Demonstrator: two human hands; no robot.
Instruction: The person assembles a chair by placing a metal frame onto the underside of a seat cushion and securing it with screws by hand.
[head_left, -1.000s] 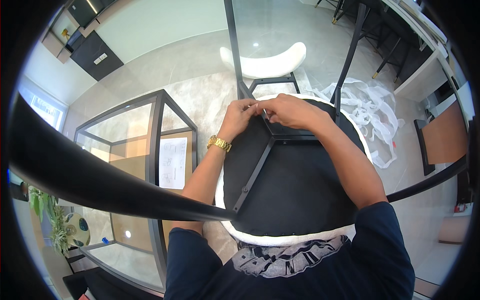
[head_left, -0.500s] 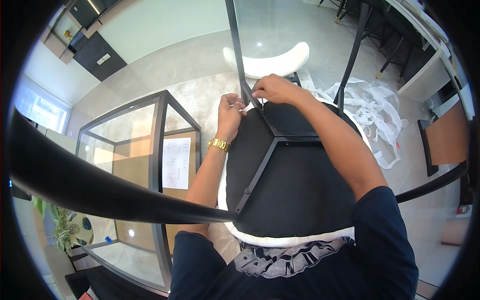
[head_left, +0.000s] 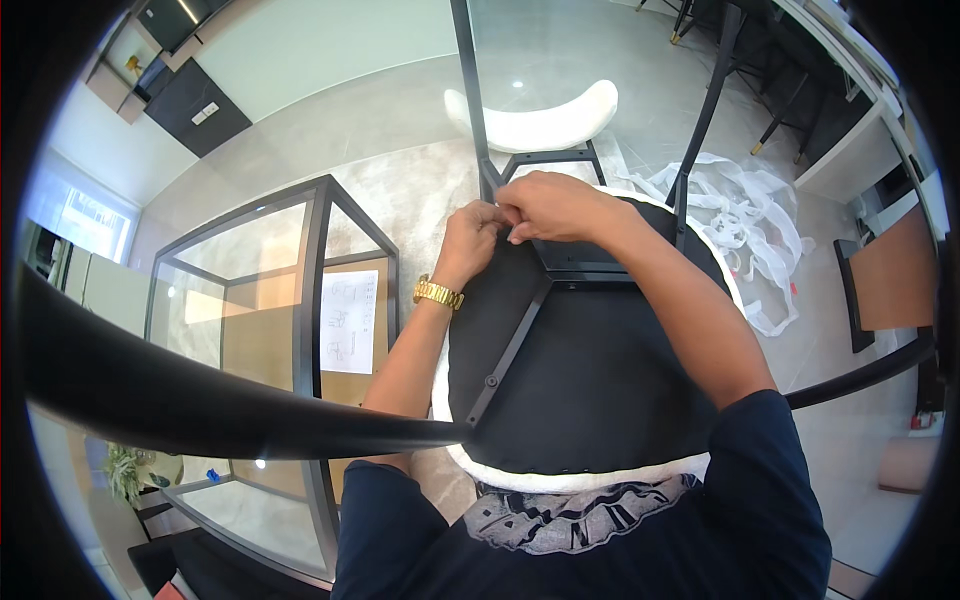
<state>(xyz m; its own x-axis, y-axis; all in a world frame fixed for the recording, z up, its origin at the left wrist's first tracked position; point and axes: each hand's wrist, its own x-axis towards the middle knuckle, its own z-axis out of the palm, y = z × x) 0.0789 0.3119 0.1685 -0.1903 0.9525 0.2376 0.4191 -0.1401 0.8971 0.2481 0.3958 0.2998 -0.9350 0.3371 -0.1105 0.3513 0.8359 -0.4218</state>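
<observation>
An upturned chair seat [head_left: 600, 370] with a black underside and white padded rim lies before me. A black metal leg frame [head_left: 513, 340] crosses it, and its legs rise around me. My left hand [head_left: 470, 238] has its fingers closed at the far left leg's bracket. My right hand [head_left: 560, 207] meets it there, fingertips pinched together and touching the left hand's. Whatever small thing they hold is hidden behind the fingers. A bolt head [head_left: 491, 381] shows on the near left bracket.
A glass-sided table frame [head_left: 318, 290] stands on the left, with a white instruction sheet [head_left: 347, 322] on its brown panel. Beyond the seat is a white curved backrest [head_left: 550, 128]. Crumpled white wrapping [head_left: 745, 230] lies on the floor at right. The near left leg [head_left: 240, 405] crosses low in front.
My right hand has come down and nearer, off the spot above the bracket. The left hand has moved slightly right, its fingers curling in to meet the right hand's.
</observation>
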